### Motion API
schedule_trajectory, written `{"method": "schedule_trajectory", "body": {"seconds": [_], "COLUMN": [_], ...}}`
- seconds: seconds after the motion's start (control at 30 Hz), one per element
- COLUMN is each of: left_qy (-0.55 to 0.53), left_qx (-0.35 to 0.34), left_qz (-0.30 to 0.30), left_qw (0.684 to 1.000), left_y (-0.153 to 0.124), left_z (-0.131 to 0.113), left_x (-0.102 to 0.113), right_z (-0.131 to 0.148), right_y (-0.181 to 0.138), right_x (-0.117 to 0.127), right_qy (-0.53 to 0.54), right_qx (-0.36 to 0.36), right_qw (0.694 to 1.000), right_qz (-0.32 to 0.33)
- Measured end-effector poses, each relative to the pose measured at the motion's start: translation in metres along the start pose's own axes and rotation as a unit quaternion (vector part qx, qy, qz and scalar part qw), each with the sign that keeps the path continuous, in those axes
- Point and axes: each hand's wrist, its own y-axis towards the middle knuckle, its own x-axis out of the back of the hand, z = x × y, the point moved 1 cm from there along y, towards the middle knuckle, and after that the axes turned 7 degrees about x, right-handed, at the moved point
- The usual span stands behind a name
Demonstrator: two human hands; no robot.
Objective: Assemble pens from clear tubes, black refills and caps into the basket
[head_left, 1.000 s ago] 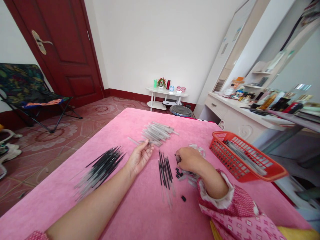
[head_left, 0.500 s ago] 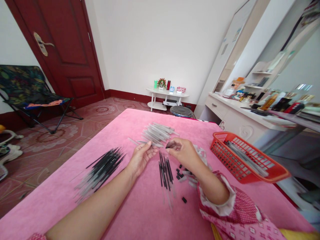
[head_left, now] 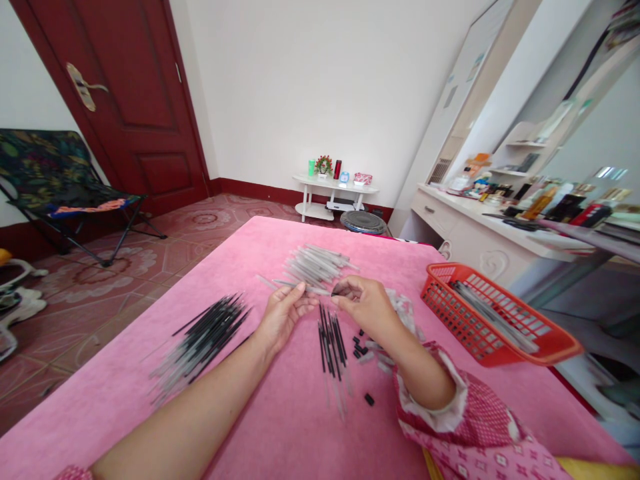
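Note:
Between its thumb and fingers, my left hand [head_left: 284,312] holds a translucent pen barrel [head_left: 316,291] roughly level. My right hand [head_left: 365,298] pinches a small black cap [head_left: 335,293] at the barrel's right end; whether the cap sits on or inside the barrel cannot be told. Just beyond both hands lies a pile of translucent pen barrels [head_left: 315,265]. Black-and-clear pen refills [head_left: 331,340] lie below the hands. More black caps [head_left: 358,350] and clear pen caps [head_left: 400,307] are scattered beside and partly behind my right forearm.
Left of my left forearm rests a bundle of black-and-clear pens or refills [head_left: 213,337]. An orange-red plastic basket [head_left: 470,337] with grey sticks inside stands at the right on the pink-covered table [head_left: 280,427]. A lone black cap [head_left: 369,399] lies nearer me. Beyond is a white dresser [head_left: 450,220].
The hands have come slightly closer: the barrel's right end now meets the black cap in my right fingers, where a small gap showed before. The piles have not moved.

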Motion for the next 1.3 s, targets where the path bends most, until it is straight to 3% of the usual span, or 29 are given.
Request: {"method": "schedule_trajectory", "body": {"seconds": [0.53,0.87,1.0,1.17,1.3], "left_qy": [0.026,0.056,0.054,0.056,0.049], "left_qx": [-0.018,-0.053,-0.054,-0.051,-0.050], "left_qz": [0.018,0.020,0.016,0.021,0.018], "left_qw": [0.999,0.997,0.997,0.997,0.997], "left_y": [-0.002,-0.004,-0.002,-0.002,-0.002], "left_z": [0.001,0.002,0.003,0.003,0.002], "left_x": [-0.002,-0.002,0.000,0.000,-0.001], "right_z": [-0.012,-0.014,-0.014,-0.014,-0.014], "right_y": [-0.001,-0.004,-0.004,-0.005,-0.005], "right_x": [-0.002,-0.005,-0.004,-0.003,-0.002], "right_qy": [-0.051,-0.085,-0.063,-0.108,-0.129], "right_qx": [0.004,-0.028,0.003,-0.004,0.020], "right_qw": [0.998,0.996,0.998,0.993,0.991], "right_qz": [-0.030,0.016,0.008,0.043,0.026]}}
